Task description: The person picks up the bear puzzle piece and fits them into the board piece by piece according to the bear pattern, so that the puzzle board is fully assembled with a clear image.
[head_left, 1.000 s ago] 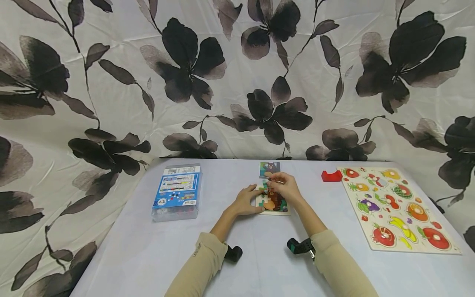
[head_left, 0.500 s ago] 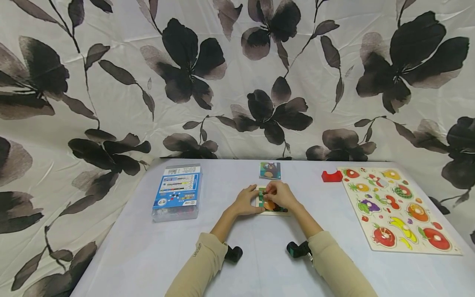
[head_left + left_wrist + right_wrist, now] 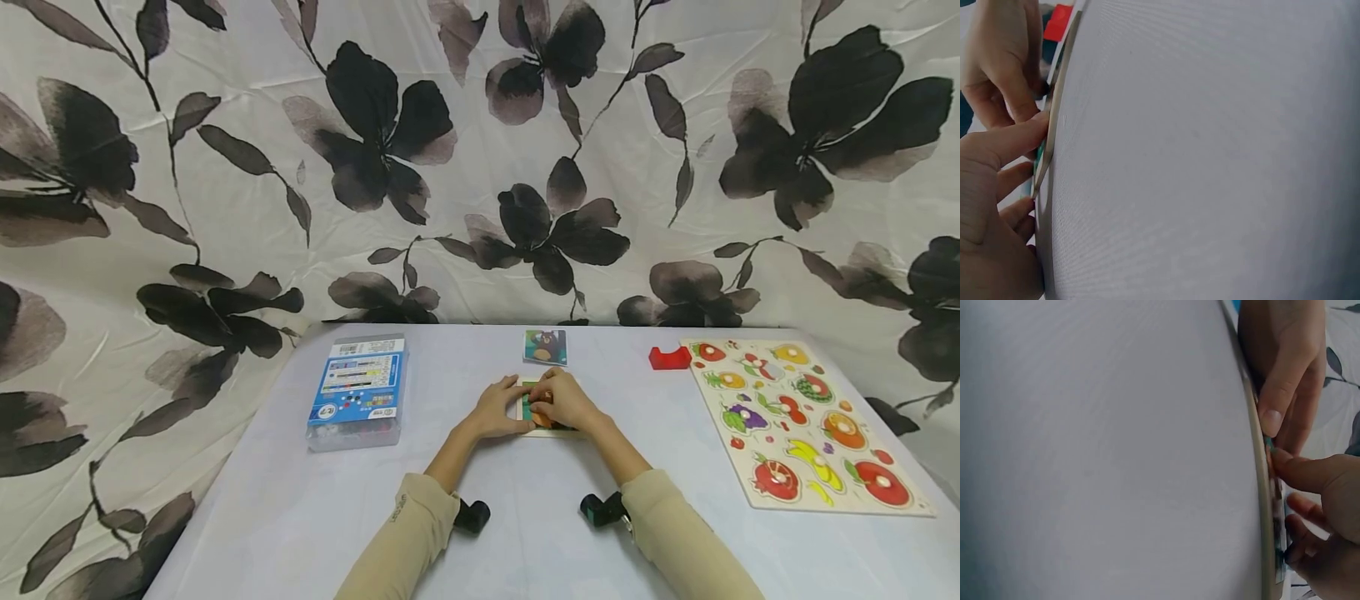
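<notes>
A small wooden jigsaw puzzle (image 3: 529, 429) with a green, brown and orange picture lies at the middle of the table, largely covered by both hands. My left hand (image 3: 495, 408) holds its left side, thumb at the near edge and fingers farther up. In the left wrist view, the left thumb (image 3: 1029, 132) touches the board's pale rim (image 3: 1055, 119). Over the picture, my right hand (image 3: 566, 400) has thumb and fingers bent together, pinching a puzzle piece against the board. Most of that piece is hidden. Beyond the puzzle lies a square bear picture card (image 3: 546, 346).
To the left lies a clear plastic case (image 3: 356, 392) with a blue label. On the right are a red notched block (image 3: 670, 358) and a large wooden fruit puzzle (image 3: 806, 425). A floral cloth (image 3: 465, 167) hangs behind the white table (image 3: 517, 533).
My right hand has come back toward me from near the bear card and turned inward over the puzzle's left part. The left hand has stayed at the puzzle's side.
</notes>
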